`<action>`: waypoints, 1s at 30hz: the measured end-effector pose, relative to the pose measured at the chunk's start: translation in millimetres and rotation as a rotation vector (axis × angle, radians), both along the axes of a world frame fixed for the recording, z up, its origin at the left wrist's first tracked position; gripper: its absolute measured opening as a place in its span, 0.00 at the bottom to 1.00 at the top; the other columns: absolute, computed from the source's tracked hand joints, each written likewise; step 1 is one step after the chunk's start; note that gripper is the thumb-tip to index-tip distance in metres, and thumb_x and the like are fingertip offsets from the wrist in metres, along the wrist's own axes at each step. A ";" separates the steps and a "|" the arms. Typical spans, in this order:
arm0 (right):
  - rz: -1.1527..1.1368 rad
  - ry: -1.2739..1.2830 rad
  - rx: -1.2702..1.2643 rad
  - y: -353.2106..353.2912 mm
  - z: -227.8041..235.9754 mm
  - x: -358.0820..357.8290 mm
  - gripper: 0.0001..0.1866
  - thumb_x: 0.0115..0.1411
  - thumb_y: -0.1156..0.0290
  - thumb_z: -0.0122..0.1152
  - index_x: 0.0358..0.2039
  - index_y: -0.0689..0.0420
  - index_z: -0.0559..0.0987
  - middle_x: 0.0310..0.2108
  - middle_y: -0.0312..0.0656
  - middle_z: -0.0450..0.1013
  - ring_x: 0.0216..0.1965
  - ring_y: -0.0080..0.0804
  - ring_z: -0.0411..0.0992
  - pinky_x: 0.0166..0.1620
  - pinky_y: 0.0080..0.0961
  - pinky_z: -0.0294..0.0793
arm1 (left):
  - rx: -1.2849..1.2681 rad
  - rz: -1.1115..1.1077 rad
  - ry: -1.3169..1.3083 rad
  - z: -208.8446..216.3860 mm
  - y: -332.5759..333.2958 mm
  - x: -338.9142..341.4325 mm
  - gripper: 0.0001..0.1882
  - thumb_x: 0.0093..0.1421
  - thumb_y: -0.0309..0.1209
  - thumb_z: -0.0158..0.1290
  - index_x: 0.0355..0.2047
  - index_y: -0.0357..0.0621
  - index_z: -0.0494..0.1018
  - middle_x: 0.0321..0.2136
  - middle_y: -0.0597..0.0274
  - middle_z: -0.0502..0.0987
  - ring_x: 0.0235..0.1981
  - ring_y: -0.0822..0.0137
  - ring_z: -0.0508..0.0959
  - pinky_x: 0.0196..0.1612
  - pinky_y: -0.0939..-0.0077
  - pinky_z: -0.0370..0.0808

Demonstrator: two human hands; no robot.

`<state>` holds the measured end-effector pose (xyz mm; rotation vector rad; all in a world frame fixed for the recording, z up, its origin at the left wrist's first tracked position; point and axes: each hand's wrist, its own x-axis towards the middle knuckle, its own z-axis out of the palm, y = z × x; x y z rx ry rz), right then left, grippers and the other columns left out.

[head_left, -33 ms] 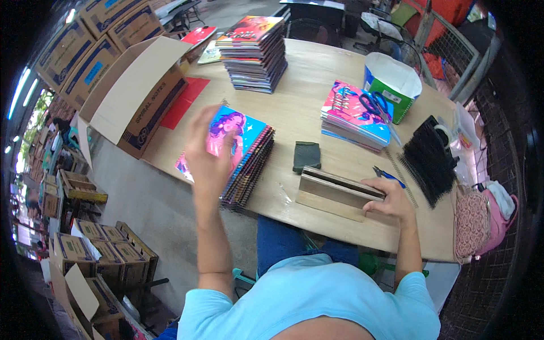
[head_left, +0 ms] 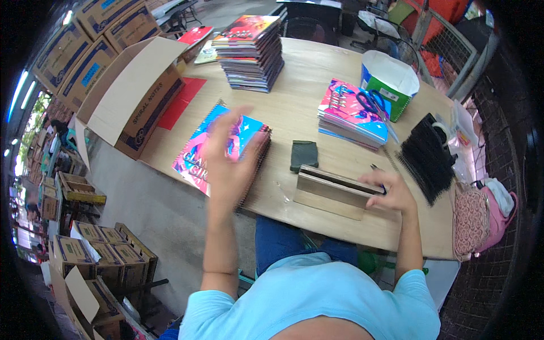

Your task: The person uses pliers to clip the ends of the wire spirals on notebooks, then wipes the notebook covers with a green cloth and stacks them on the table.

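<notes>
My left hand (head_left: pixel 229 164), smeared by motion, is over a stack of spiral-bound notebooks (head_left: pixel 192 161) with pink and blue illustrated covers. Its fingers are spread and it holds nothing; whether it touches the top cover I cannot tell. My right hand (head_left: pixel 396 195) is at the right end of a slotted wooden block (head_left: pixel 328 192), thumb and fingers apart around that end. A bit of the pliers (head_left: pixel 383 190) shows between its thumb and fingers, mostly hidden. Just behind the block lies a small dark green pad (head_left: pixel 304 154).
Scissors (head_left: pixel 374 105) rest on another notebook stack (head_left: pixel 348 122), beside a green-and-white carton (head_left: pixel 391 79). Black spiral coils (head_left: pixel 428 158) lie to the right, near a pink bag (head_left: pixel 493 215). A taller notebook stack (head_left: pixel 249 56) and an open cardboard box (head_left: pixel 150 113) stand farther back.
My left hand has shifted right and slightly down over the notebook stack. My right hand's fingers have lifted and loosened from the wooden block's end.
</notes>
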<state>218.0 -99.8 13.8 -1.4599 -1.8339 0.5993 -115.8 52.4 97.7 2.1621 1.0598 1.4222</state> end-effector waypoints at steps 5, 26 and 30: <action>-0.867 -0.523 0.273 68.8 2.4 31.9 0.14 0.59 0.62 0.62 0.41 0.57 0.81 0.42 0.51 0.77 0.44 0.51 0.75 0.46 0.40 0.73 | -0.246 -0.168 0.211 -74.2 91.9 146.3 0.31 0.53 0.44 0.63 0.50 0.32 0.73 0.44 0.42 0.78 0.45 0.49 0.78 0.47 0.61 0.75; -0.543 0.430 0.541 70.8 40.4 -31.9 0.26 0.57 0.64 0.67 0.56 0.56 0.75 0.41 0.48 0.78 0.41 0.46 0.77 0.46 0.35 0.74 | -0.128 -0.164 -0.518 -28.2 31.9 62.9 0.10 0.57 0.17 0.55 0.36 0.38 0.67 0.30 0.62 0.76 0.31 0.73 0.75 0.36 0.78 0.73; -0.209 0.686 0.344 47.8 55.7 -61.5 0.19 0.55 0.74 0.69 0.47 0.64 0.78 0.39 0.40 0.78 0.39 0.29 0.76 0.44 0.25 0.75 | -0.375 -0.363 -0.693 -64.8 0.4 44.7 0.14 0.59 0.17 0.55 0.43 0.39 0.65 0.36 0.63 0.76 0.37 0.74 0.76 0.42 0.79 0.72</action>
